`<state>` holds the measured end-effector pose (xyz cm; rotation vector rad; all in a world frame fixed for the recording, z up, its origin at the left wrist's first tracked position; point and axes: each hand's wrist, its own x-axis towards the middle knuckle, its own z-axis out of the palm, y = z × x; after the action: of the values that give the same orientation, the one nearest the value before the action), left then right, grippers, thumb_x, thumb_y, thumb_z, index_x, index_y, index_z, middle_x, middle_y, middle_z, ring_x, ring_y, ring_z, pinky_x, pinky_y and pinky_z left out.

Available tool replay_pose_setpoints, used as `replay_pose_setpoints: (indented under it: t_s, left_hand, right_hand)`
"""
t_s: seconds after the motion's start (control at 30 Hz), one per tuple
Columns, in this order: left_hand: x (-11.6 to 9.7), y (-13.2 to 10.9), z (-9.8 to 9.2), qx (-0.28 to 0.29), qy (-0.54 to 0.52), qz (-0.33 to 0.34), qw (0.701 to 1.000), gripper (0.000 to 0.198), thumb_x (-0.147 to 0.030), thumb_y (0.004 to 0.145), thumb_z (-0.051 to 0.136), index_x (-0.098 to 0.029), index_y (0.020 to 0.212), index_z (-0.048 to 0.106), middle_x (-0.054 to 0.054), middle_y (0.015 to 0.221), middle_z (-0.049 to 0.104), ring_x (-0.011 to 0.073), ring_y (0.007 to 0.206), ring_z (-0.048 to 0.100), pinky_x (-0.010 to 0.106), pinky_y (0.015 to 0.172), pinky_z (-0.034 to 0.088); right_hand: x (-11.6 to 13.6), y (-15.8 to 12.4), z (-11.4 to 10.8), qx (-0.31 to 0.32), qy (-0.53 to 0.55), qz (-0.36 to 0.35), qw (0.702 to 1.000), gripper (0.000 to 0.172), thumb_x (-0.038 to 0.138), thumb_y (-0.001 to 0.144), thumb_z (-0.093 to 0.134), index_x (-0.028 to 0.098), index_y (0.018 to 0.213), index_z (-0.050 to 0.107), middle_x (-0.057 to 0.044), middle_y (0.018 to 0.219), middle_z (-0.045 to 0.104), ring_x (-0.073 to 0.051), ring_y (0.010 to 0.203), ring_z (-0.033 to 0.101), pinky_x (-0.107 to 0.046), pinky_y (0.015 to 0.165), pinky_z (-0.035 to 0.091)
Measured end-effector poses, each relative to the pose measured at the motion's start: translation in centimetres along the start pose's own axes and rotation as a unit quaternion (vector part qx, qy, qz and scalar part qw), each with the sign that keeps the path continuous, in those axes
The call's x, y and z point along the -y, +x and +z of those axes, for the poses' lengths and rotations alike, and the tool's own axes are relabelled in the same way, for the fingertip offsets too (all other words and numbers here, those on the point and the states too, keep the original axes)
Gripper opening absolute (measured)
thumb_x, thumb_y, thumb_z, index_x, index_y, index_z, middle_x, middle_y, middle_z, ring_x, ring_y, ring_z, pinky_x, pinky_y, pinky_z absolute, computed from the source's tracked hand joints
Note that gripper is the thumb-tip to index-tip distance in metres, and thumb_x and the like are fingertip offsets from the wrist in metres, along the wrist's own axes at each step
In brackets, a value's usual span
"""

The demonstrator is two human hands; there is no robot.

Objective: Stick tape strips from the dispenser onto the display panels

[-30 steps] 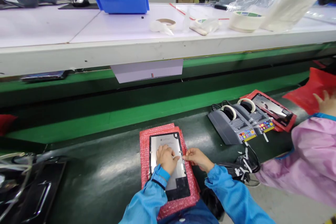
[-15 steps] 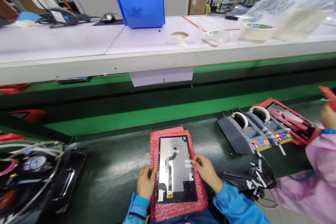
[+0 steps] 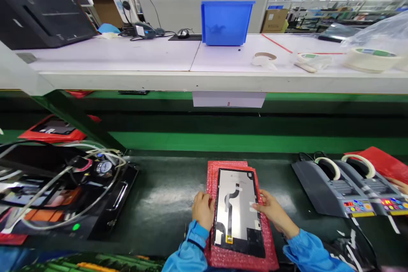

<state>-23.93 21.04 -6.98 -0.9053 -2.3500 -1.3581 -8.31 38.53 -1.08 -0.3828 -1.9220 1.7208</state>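
A tablet display panel lies with its silver back up, showing a dark flex cable and small strips of tape. Beneath it is a stack of red bubble-wrap sleeves. My left hand is closed, with curled fingers at the panel's left edge. On the opposite side, my right hand grips the right edge, its thumb over the edge beside the clear tape strips. Some fingertips of both hands are hidden.
Two grey tape dispensers stand at right, near another person's hand and a red sleeve. A machine with hoses and a gauge sits at left. The white shelf above carries a blue bin and tape rolls.
The view has swung left, so everything sits further right and more of the left machine shows. Both my hands stay at the panel's edges. The neighbour's arm has mostly left view.
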Motion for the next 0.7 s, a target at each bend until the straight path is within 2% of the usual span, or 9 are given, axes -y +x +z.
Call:
replay_pose_setpoints:
  t_s: [0.13,0.2,0.27,0.33,0.37,0.43,0.53,0.63,0.7]
  left_hand:
    - [-1.0,-0.5,-0.9,-0.002,0.004,0.025,1.0,0.024,-0.016,0.088,0.039,-0.014,0.083,0.063,0.011,0.098,0.06,0.0224,0.098,0.054,0.035,0.086,0.039]
    - [-0.2,-0.3,-2.4,0.004,-0.055,-0.028,0.998,0.024,-0.018,0.091,0.035,-0.013,0.086,0.058,0.011,0.092,0.062,0.0197,0.089,0.057,0.032,0.081,0.041]
    - [1.8,0.3,-4.7,0.005,-0.081,-0.121,0.989,0.026,-0.024,0.094,0.029,-0.014,0.094,0.053,0.01,0.082,0.063,0.0193,0.076,0.06,0.03,0.07,0.042]
    - [4.7,1.4,-7.3,-0.021,-0.038,-0.196,0.98,0.027,-0.027,0.095,0.026,-0.015,0.099,0.05,0.01,0.079,0.063,0.0215,0.071,0.061,0.03,0.062,0.039]
    - [6.3,2.0,-8.5,-0.036,-0.014,-0.214,0.976,0.026,-0.028,0.095,0.026,-0.015,0.1,0.049,0.011,0.081,0.064,0.0218,0.072,0.061,0.029,0.061,0.039]
    - [9.3,3.2,-10.3,-0.045,0.034,-0.241,0.969,0.026,-0.027,0.096,0.027,-0.014,0.104,0.048,0.012,0.085,0.065,0.0221,0.075,0.063,0.029,0.063,0.04]
    - [12.2,4.7,-11.3,-0.026,0.066,-0.263,0.962,0.028,-0.023,0.095,0.027,-0.01,0.104,0.05,0.016,0.091,0.065,0.0225,0.081,0.064,0.03,0.067,0.042]
    - [13.0,5.4,-11.3,-0.027,0.082,-0.261,0.961,0.027,-0.016,0.092,0.032,-0.006,0.102,0.055,0.02,0.106,0.061,0.024,0.098,0.061,0.03,0.08,0.043]
    - [12.9,5.5,-11.3,-0.031,0.099,-0.265,0.959,0.031,-0.013,0.089,0.034,-0.002,0.108,0.055,0.023,0.113,0.057,0.0284,0.109,0.056,0.033,0.087,0.042]
  right_hand:
    - [0.8,-0.2,0.4,-0.006,-0.015,0.009,1.0,0.071,0.033,0.044,0.081,0.017,0.103,0.046,-0.007,0.08,0.067,-0.025,0.071,0.065,-0.039,0.074,0.05]
    - [1.5,0.0,2.5,0.007,-0.029,-0.014,0.999,0.067,0.031,0.046,0.078,0.018,0.103,0.046,-0.008,0.086,0.067,-0.025,0.077,0.065,-0.04,0.077,0.05]
    - [1.9,0.8,6.3,0.027,-0.061,-0.062,0.996,0.06,0.026,0.051,0.073,0.018,0.104,0.047,-0.01,0.098,0.066,-0.026,0.089,0.064,-0.041,0.083,0.048]
    - [1.9,2.3,11.1,0.026,-0.137,-0.136,0.981,0.054,0.016,0.056,0.066,0.017,0.106,0.05,-0.011,0.115,0.061,-0.024,0.109,0.057,-0.037,0.096,0.041]
    - [1.8,3.3,13.7,0.03,-0.194,-0.134,0.971,0.049,0.013,0.058,0.064,0.016,0.105,0.051,-0.01,0.114,0.062,-0.023,0.109,0.057,-0.036,0.097,0.041]
    - [1.5,5.4,18.5,0.038,-0.327,-0.072,0.941,0.039,0.011,0.067,0.061,0.013,0.105,0.053,-0.013,0.106,0.064,-0.023,0.1,0.061,-0.034,0.088,0.045]
    - [1.4,7.6,23.6,0.039,-0.429,-0.015,0.902,0.032,0.006,0.072,0.059,0.005,0.104,0.057,-0.021,0.105,0.063,-0.028,0.099,0.062,-0.033,0.083,0.045]
    - [1.8,7.4,24.8,0.046,-0.444,-0.022,0.895,0.026,0.002,0.072,0.058,0.002,0.097,0.063,-0.025,0.102,0.062,-0.031,0.096,0.062,-0.035,0.081,0.044]
    - [2.0,5.7,22.9,0.067,-0.433,-0.074,0.896,0.024,0.006,0.072,0.059,0.007,0.095,0.066,-0.019,0.1,0.065,-0.027,0.096,0.062,-0.032,0.083,0.043]
